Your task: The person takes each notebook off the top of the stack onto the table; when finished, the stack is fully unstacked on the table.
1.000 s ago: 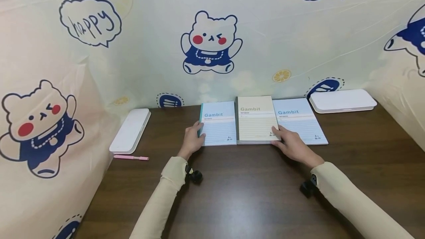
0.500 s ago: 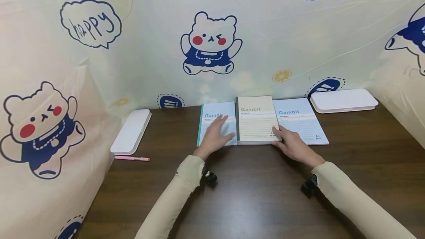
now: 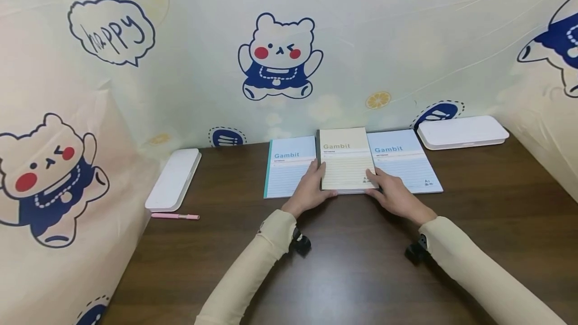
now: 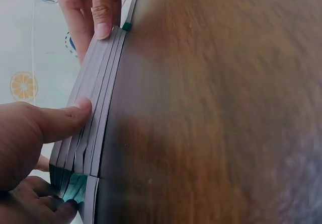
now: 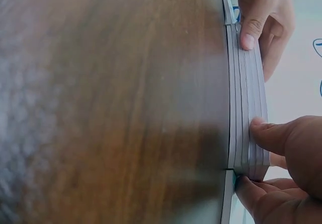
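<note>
A stack of several notebooks [image 3: 345, 162], cream "Gambit" cover on top, lies in the middle of the head view. My left hand [image 3: 308, 190] holds its left side near the front corner; the left wrist view shows the thumb [image 4: 70, 117] against the page edges. My right hand [image 3: 395, 193] grips the right front corner, with its thumb [image 5: 269, 136] on the same near face. A blue notebook [image 3: 286, 177] lies flat left of the stack, partly behind my left hand. Another blue notebook [image 3: 399, 157] lies to the right, beyond my right hand.
White flat cases stand at the far left [image 3: 173, 179] and far right [image 3: 462, 133] of the dark wooden table [image 3: 343, 265]. A pink pen [image 3: 175, 216] lies before the left case. A printed cloth [image 3: 194, 79] hangs right behind the notebooks.
My left hand has moved right, from the left blue notebook's outer edge across its cover to the stack's left side. The right hand has stayed at the stack's corner.
</note>
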Tool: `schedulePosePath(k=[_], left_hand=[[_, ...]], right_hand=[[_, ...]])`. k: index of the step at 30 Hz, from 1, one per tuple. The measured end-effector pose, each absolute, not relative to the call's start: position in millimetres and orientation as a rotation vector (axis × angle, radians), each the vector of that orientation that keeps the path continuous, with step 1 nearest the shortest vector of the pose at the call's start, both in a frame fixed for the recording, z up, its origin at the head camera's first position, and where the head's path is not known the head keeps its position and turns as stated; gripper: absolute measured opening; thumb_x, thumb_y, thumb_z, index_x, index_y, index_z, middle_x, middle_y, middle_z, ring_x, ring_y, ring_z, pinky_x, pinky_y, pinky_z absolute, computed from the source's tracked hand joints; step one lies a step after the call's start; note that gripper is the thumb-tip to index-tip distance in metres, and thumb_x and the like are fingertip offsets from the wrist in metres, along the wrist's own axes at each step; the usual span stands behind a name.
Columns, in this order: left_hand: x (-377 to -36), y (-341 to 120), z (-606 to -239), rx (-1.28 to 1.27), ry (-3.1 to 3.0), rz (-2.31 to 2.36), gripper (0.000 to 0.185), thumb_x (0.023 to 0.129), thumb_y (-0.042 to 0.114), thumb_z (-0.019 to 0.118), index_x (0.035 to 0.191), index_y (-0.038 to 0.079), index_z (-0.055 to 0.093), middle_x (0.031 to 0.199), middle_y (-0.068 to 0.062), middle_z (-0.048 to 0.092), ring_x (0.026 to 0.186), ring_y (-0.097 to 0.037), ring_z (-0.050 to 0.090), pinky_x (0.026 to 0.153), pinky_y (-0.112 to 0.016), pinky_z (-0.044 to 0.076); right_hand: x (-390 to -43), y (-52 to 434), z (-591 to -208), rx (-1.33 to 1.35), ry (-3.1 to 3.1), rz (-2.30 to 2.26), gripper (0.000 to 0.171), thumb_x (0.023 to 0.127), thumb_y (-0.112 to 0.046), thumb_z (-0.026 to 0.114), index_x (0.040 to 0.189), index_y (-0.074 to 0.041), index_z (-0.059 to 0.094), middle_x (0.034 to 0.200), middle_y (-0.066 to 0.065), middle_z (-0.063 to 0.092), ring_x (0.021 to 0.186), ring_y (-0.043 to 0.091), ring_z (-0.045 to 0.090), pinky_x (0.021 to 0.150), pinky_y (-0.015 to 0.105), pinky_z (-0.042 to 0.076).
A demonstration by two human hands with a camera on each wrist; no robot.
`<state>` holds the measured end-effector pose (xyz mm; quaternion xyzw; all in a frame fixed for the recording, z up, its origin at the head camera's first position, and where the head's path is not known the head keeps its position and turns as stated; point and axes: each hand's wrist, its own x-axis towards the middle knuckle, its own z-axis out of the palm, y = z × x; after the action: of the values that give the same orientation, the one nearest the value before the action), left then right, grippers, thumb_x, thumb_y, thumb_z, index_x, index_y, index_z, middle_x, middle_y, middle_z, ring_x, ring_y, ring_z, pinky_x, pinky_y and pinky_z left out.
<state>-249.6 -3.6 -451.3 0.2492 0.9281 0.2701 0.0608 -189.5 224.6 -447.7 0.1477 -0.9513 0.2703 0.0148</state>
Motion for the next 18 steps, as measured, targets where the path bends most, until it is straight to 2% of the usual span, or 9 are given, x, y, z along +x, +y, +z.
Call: schedulePosePath(k=[7,13,16,18], left_hand=[[-248.4,3.9,-446.8,0.708,2.82,0.84,0.085,0.077,0.03,0.071,0.141,0.001,0.023,0.148,-0.02,0.011,0.137,-0.025,0.011,0.107,-0.036,0.021],[-247.8,6.2,-439.5,0.683,2.818,0.945,0.083,0.076,0.026,0.073,0.141,0.002,0.027,0.148,-0.019,0.014,0.134,-0.026,0.02,0.104,-0.036,0.028],[-248.3,5.5,-433.6,0.559,2.714,1.145,0.08,0.075,0.025,0.074,0.139,0.004,0.032,0.148,-0.015,0.018,0.134,-0.026,0.023,0.103,-0.036,0.03],[-249.3,5.4,-429.1,0.39,2.54,1.403,0.071,0.078,0.023,0.071,0.138,0.006,0.036,0.147,-0.012,0.022,0.133,-0.026,0.025,0.102,-0.036,0.032]], right_hand=[[-188.9,226.5,-446.8,0.451,-2.972,0.831,0.057,0.089,-0.019,0.057,0.135,0.006,0.033,0.142,0.026,0.027,0.125,0.04,0.034,0.095,0.051,0.035],[-187.6,226.8,-446.0,0.453,-2.953,0.844,0.057,0.089,-0.017,0.057,0.134,0.008,0.033,0.141,0.027,0.027,0.125,0.04,0.033,0.095,0.051,0.035],[-187.5,225.2,-446.7,0.457,-2.944,0.846,0.056,0.089,-0.016,0.057,0.134,0.009,0.033,0.14,0.028,0.027,0.125,0.042,0.033,0.095,0.052,0.034],[-187.5,223.6,-447.2,0.464,-2.941,0.843,0.055,0.089,-0.016,0.057,0.133,0.009,0.034,0.139,0.03,0.027,0.124,0.043,0.032,0.095,0.052,0.034]])
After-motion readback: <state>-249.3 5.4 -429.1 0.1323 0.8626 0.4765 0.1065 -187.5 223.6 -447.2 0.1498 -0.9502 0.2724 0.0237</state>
